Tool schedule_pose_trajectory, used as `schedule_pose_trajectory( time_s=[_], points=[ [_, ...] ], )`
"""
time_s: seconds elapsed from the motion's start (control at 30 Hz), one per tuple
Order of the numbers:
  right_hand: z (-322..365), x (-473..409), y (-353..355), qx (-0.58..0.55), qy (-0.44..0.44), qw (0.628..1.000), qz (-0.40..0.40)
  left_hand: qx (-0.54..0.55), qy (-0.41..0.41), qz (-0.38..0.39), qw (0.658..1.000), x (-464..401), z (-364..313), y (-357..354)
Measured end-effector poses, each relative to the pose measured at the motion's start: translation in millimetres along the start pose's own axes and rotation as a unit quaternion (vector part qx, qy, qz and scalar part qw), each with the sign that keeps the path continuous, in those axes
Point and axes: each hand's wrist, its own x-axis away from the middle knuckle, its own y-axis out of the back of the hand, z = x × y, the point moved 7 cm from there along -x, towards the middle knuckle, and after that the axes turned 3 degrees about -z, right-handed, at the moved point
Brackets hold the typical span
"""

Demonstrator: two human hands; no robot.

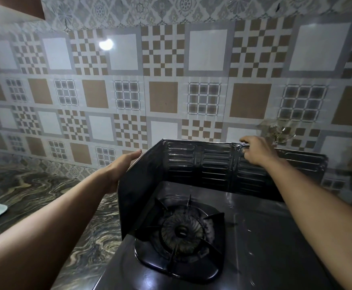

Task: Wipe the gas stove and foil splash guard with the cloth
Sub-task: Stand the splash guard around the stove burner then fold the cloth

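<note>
While steadied: two hands point(256, 150), one splash guard point(200, 164).

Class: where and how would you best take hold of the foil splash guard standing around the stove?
Probably grip the splash guard by its free top edge, from above. It stands upright in thin folded panels, so both hands, left and right, should steady separate panels.

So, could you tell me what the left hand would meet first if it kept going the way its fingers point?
Probably the tiled wall. The left hand lies flat along the outside of the splash guard, pointing up toward it; depth is uncertain.
</note>
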Motion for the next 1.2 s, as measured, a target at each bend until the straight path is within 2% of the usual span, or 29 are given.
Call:
schedule_pose_trajectory(
  time_s=[0.17,0.37,0.47,0.73,0.9,1.03,1.2],
  points=[
    [23.8,17.8,8.4,-0.012,0.012,1.000,0.011,-0.002,0.016,-0.018,1.000,13.0,7.1,20.1],
    [56.7,57.1,17.4,-0.041,0.027,0.999,0.020,-0.048,-0.016,-0.058,0.997,28.6,15.2,45.8],
    [77.5,83.8,19.0,-0.054,0.047,0.997,0.029,-0.033,-0.029,-0.072,0.996,40.7,23.7,52.5],
    [143.5,178.9,22.7,-0.062,0.084,0.992,0.072,-0.004,-0.034,-0.086,0.996,73.4,54.5,72.6],
    [192.1,255.5,14.6,-0.069,0.111,0.984,0.121,-0.022,-0.028,-0.096,0.995,87.1,90.0,90.4],
    [220.5,321.8,-13.3,-0.082,0.113,0.972,0.189,-0.105,-0.002,-0.107,0.989,112.8,145.8,98.6],
    [245.6,405.7,-72.8,-0.082,0.105,0.945,0.298,-0.284,0.044,-0.061,0.956,144.6,234.4,104.7]
  ],
)
